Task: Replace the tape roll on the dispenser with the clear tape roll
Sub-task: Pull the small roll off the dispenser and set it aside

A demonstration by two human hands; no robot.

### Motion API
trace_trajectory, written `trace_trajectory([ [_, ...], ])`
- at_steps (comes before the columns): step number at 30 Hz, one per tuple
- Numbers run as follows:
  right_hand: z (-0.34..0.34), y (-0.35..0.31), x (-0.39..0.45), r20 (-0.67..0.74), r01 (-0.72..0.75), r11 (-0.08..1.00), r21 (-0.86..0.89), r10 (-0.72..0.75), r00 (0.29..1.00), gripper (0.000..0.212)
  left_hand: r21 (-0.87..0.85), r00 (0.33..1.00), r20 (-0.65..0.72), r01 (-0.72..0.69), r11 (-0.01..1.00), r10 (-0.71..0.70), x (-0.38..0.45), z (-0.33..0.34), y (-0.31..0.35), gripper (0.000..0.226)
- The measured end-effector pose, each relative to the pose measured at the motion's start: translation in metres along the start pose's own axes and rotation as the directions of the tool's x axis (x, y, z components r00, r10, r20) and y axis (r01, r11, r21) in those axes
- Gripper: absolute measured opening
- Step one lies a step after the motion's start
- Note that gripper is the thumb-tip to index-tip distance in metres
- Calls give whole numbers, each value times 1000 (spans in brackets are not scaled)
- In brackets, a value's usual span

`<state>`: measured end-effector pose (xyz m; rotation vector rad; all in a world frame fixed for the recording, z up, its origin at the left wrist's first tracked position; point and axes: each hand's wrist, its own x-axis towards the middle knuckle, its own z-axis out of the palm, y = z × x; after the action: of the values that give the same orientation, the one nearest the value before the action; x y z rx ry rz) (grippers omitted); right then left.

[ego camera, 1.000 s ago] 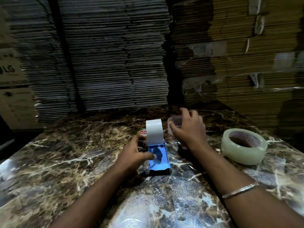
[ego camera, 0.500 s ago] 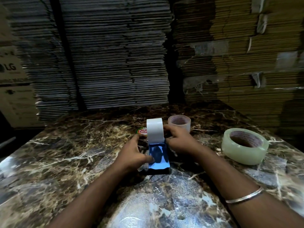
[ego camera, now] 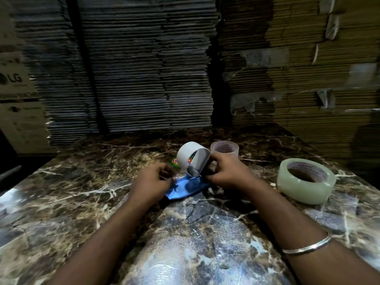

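On the table: dark marble-patterned table (ego camera: 61, 202), with stacked flat cardboard (ego camera: 144, 68) rising behind it.
Dispenser: blue-bladed tape dispenser (ego camera: 185, 187) lies mid-table between both hands, tilted to the left.
White tape roll: white tape roll (ego camera: 188, 156) sits on the dispenser's far end, leaning left, its curved guard just beside it.
Left hand: left hand (ego camera: 153, 182) rests at the dispenser's left edge, fingers curled closed; whether they pinch the blue part is hard to tell.
Right hand: right hand (ego camera: 228, 173) has its fingers wrapped around the dispenser's dark body on the right side, just below the white roll.
Clear tape roll: clear tape roll (ego camera: 306, 179) lies flat on the table, well to the right, untouched.
Small roll: small clear roll (ego camera: 224, 148) stands behind the right hand.
Bangle: metal bangle (ego camera: 308, 246) circles the right wrist.
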<state>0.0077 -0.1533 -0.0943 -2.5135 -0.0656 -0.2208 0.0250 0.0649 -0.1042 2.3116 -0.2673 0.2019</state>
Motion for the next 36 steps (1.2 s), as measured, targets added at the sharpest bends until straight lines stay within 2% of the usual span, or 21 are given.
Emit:
trace_trajectory([
  [2,0,0,0,6,-5,1000,-22,5,1000,62,-4,999,49,19,1000,-19,0,-1,-1,12],
  [6,-3,2,0,26,3,1000,-18,-3,1000,70,-1,972,233,-30,1000,29,0,-8,0,56],
  [8,-3,3,1,34,17,1000,-4,-17,999,68,156,950,308,-109,982,56,-2,-10,2,79],
  [10,-5,3,2,52,12,1000,-5,-12,999,59,296,945,319,-173,939,74,-4,-10,4,91],
  [12,-6,4,3,64,-4,1000,-6,4,998,50,278,959,274,-150,949,72,-5,-11,4,88],
  [18,-7,5,2,88,-11,999,30,9,996,48,285,977,195,-138,949,83,-7,-13,2,60],
  [22,-9,4,-1,108,23,997,79,-32,994,46,332,967,226,-189,924,117,-2,-13,-4,64],
  [25,-8,5,-1,139,68,991,111,-83,987,58,330,961,241,-210,920,133,3,-13,-9,69],
  [29,-9,9,0,188,62,989,135,-87,978,41,288,959,244,-211,934,141,6,-10,-15,74],
  [36,-9,11,0,177,83,983,163,-111,978,48,216,969,208,-179,960,133,3,-10,-16,66],
])
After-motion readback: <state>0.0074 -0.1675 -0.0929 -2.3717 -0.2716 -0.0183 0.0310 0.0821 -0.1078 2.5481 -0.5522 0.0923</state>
